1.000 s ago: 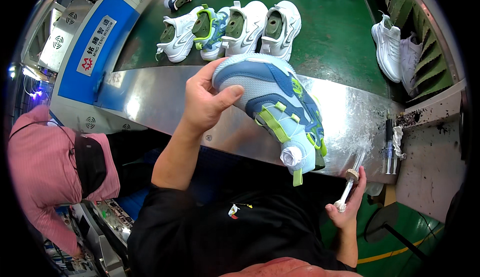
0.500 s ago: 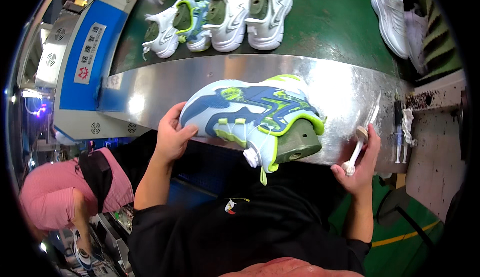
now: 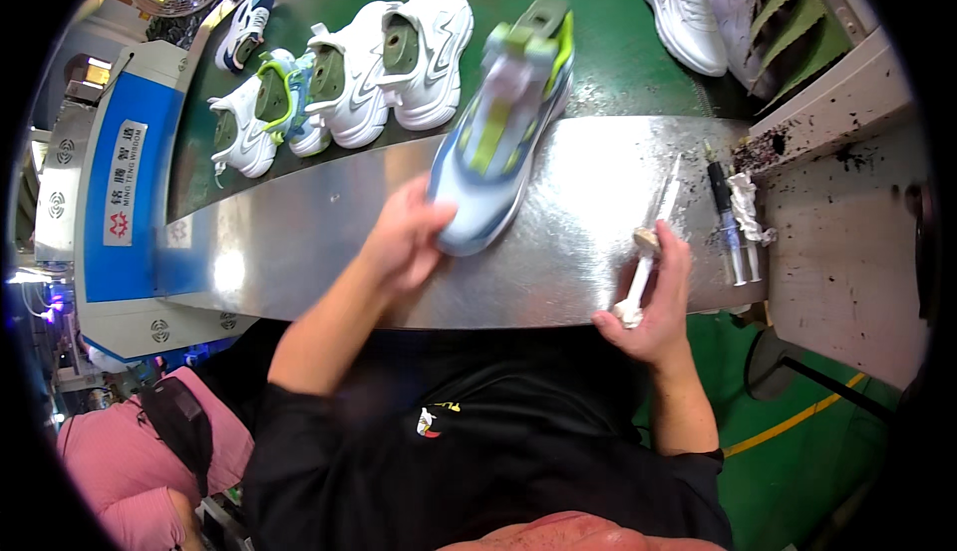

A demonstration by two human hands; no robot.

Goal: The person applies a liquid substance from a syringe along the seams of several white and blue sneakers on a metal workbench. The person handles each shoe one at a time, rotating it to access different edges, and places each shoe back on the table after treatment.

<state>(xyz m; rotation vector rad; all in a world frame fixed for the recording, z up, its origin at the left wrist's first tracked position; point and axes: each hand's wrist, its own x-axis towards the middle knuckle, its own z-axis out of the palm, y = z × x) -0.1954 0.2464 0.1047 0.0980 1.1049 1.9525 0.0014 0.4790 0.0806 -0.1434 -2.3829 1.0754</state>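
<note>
My left hand (image 3: 404, 237) grips a light-blue sneaker (image 3: 478, 207) by its toe. The shoe has navy and lime-green parts, and a dark green last fills its heel opening. It is tilted, toe toward me, its heel reaching over the green belt (image 3: 608, 48); the heel end is blurred. My right hand (image 3: 663, 307), above the steel ledge (image 3: 588, 192), holds a white syringe (image 3: 643, 274) with a brownish disc on it and white wrapping at its near end. Its thin tip points away from me.
Several sneakers on lasts, mostly white (image 3: 429, 63), stand on the belt at left, a navy-and-white sneaker (image 3: 244, 33) behind. White shoes (image 3: 683, 13) are at far right. Dark-topped syringes (image 3: 728, 217) and crumpled white tissue (image 3: 746, 207) lie by the right wall. A blue-and-white machine (image 3: 125, 192) and a person in pink (image 3: 199, 431) are at left.
The light-blue sneaker has swung from lying crosswise before me to pointing away, heel over the belt. My left hand still holds its toe; my right still holds the syringe. The view has shifted.
</note>
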